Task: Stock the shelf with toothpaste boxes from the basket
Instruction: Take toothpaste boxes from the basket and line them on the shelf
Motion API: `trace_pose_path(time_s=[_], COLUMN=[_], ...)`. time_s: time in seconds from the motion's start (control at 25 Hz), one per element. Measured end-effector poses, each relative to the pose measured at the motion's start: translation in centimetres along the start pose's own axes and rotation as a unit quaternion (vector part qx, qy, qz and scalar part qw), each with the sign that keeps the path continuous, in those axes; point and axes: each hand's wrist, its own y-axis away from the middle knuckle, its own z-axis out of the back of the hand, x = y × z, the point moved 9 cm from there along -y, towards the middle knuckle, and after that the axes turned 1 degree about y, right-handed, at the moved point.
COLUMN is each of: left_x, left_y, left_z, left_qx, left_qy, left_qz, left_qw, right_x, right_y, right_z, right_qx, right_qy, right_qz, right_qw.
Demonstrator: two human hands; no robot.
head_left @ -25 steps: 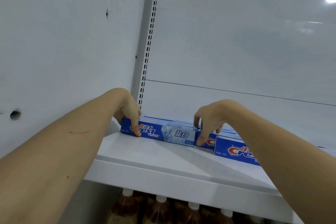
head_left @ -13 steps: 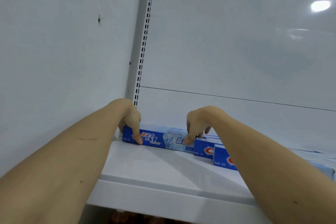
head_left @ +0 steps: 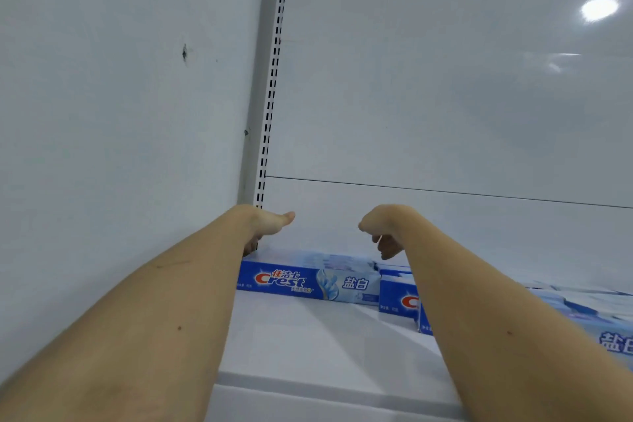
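Both hands hover over far-left box [head_left: 308,279]: left hand [head_left: 270,224] thumb out, fingers hidden; right hand [head_left: 382,233] loosely curled, holding nothing. Nudge box flush w/ shelf [head_left: 308,346] corner.

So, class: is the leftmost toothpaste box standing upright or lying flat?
Lying flat: the leftmost toothpaste box rests lengthwise on the shelf, logo facing forward.

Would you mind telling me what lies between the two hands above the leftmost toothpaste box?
In the head view, nothing: between the left hand and right hand only the bare white back panel shows.
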Motion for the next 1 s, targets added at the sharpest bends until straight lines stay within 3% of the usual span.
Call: trace_pose_path(time_s=[0.08, 0.2, 0.44, 0.52, 0.68, 0.76, 0.88, 1.0], left_x=[0.3, 1.4, 1.6, 1.7, 2.5, 2.7, 2.5, 2.5], left_y=[-1.1, -0.9, -0.2, -0.1, 0.6, 1.2, 1.6, 1.1], left_z=[-0.9, -0.8, -1.5, -1.5, -2.0, -2.2, -2.6, -2.5], left_qx=[0.008, 0.013, 0.027, 0.016, 0.038, 0.049, 0.063, 0.060], left_qy=[0.055, 0.138, 0.184, 0.197, 0.281, 0.315, 0.322, 0.315], left_qz=[-0.002, -0.006, -0.004, -0.003, 0.006, 0.003, 0.000, 0.007], left_qw=[0.998, 0.990, 0.982, 0.980, 0.959, 0.948, 0.945, 0.947], right_x=[0.3, -0.9, -2.2, -1.7, -1.3, -0.7, 0.5, 1.6], right_y=[-0.6, -0.3, 1.3, 1.0, 1.2, 2.3, 4.4, 4.7], right_z=[-0.6, -1.6, -1.3, -1.0, -0.2, -0.5, -0.7, -0.6], right_qx=[-0.012, 0.028, -0.001, -0.023, -0.027, -0.004, 0.004, -0.020], right_qy=[-0.002, 0.020, 0.179, 0.145, -0.091, -0.116, 0.008, 0.059], right_qz=[0.027, 0.025, 0.028, 0.046, 0.029, 0.019, 0.039, 0.074], right_qw=[1.000, 0.999, 0.983, 0.988, 0.995, 0.993, 0.999, 0.995])
